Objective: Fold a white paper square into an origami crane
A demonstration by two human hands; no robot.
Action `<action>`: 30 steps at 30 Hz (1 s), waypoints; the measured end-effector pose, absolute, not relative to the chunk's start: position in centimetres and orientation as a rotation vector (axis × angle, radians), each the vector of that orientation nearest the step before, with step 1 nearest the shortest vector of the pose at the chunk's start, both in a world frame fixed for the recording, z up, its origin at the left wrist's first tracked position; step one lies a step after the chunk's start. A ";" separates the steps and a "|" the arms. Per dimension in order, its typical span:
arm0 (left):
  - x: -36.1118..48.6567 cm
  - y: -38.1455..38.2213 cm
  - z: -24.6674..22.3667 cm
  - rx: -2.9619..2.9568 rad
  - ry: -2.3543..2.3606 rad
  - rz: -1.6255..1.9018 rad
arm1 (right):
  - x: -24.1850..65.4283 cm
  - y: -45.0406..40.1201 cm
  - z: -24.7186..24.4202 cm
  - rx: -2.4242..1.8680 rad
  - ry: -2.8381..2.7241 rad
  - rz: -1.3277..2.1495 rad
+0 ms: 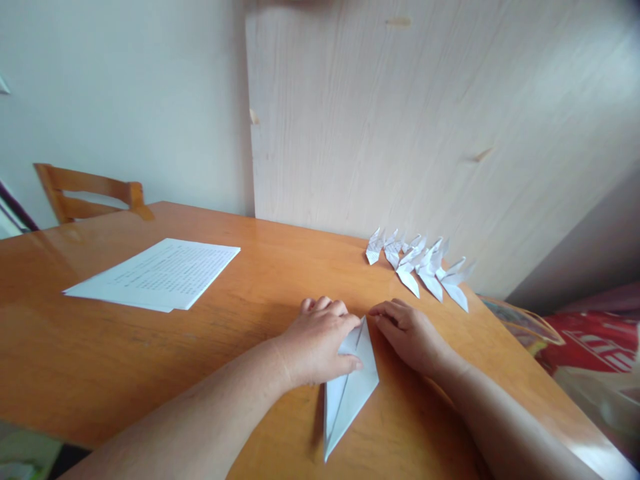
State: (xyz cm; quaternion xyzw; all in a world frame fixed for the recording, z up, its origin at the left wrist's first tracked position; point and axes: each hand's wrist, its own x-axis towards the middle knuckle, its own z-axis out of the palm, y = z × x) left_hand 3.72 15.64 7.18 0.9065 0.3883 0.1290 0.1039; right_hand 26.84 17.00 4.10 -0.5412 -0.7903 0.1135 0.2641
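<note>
A folded kite-shaped sheet of white paper (359,380) lies on the table in front of me, its long point towards me and a crease slit down its middle. My left hand (323,340) holds it down from the left, thumb across the middle and index finger near the far tip. The other fingers of that hand are curled on the table. Beside the paper's far tip, on the right, my right hand (407,333) has its fingers bent and drawn together. I see nothing in it; whether its fingertips touch the tip, I cannot tell.
Several folded paper cranes (430,270) stand at the table's far right edge by the wooden panel (350,120). A stack of printed sheets (160,277) lies on the wooden table (240,320) at left. Behind are a wooden chair (95,180) and, right, a red bag (595,340).
</note>
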 end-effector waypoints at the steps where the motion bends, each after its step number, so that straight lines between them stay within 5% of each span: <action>1: 3.7 15.6 7.1 2.680 1.141 0.380 | 26.9 17.1 4.0 -1.460 -2.126 0.321; 30: 4.1 15.0 7.2 2.719 1.087 0.457 | 25.7 17.3 5.9 -1.585 -1.763 0.864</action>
